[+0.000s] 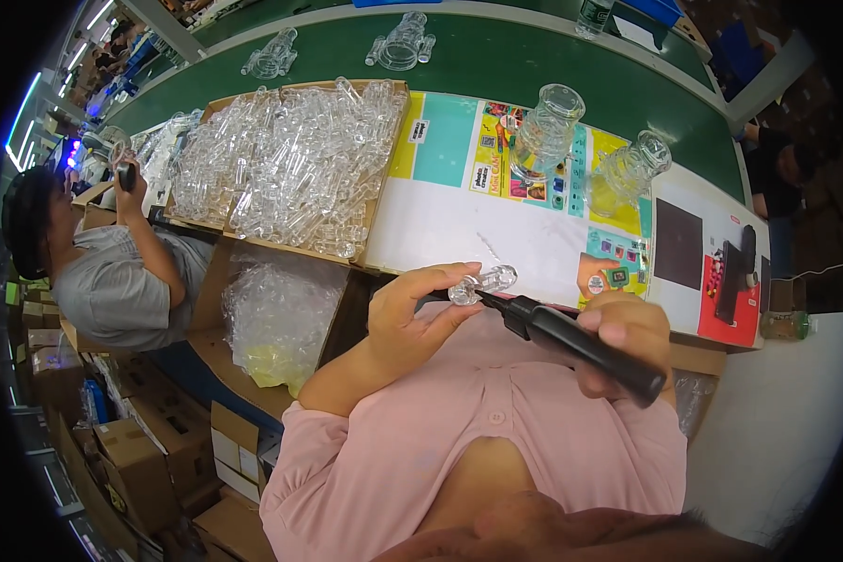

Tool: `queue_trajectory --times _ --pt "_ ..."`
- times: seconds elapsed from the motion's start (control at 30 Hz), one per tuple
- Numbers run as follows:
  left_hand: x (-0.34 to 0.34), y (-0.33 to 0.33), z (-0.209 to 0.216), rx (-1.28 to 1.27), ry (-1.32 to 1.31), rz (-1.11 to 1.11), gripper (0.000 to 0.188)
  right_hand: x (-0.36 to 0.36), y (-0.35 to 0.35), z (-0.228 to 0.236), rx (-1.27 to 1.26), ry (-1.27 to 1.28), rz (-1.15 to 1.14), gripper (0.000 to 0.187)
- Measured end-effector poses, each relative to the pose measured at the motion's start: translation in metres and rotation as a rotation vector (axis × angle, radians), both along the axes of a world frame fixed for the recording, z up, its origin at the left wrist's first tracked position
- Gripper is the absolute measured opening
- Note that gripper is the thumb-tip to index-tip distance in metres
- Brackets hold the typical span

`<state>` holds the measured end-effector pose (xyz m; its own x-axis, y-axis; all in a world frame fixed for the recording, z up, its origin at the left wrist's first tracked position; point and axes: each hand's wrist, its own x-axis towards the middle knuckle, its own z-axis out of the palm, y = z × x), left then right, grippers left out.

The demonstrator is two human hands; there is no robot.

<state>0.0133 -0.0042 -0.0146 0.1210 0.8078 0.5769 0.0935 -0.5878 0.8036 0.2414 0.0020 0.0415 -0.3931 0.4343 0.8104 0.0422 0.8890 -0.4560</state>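
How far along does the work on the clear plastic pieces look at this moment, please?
Done, apparently: two assembled clear units stand on the bench. In hand: the left hand holds a small clear piece while the right hand puts a black power tool to it. Left: a cardboard tray piled with clear parts.

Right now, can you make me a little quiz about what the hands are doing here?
1. True or false: the left hand holds a clear part.
2. What does the right hand grip? A) black tool B) bottle C) box
3. Fill in: the cardboard tray holds many clear ____.

Key: 1 true; 2 A; 3 parts.
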Motion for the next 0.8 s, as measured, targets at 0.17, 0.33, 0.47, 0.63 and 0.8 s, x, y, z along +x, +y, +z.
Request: queue_trajectory --times 0.17,0.33,0.47,0.63,0.8 --pt "0.005 0.002 0.002 -0.005 0.041 0.04 0.035 -0.001 0.008 -0.022 -0.372 0.233 -0.195 0.046" --pt "0.013 0.03 -0.014 -0.154 0.02 0.12 0.031 -0.023 0.047 -0.036 -1.068 1.325 -0.271 0.019" --pt "0.019 0.097 -0.05 -0.37 -0.003 0.157 0.033 0.026 0.057 -0.083 -1.266 1.452 0.187 0.015" --pt "0.02 0.173 -0.091 -0.252 0.44 0.452 0.034 0.049 0.041 -0.098 -1.316 1.526 0.24 0.016" --pt "0.011 0.188 -0.11 -0.115 0.571 0.565 0.035 0.065 0.03 -0.103 -1.301 1.567 0.181 0.02"
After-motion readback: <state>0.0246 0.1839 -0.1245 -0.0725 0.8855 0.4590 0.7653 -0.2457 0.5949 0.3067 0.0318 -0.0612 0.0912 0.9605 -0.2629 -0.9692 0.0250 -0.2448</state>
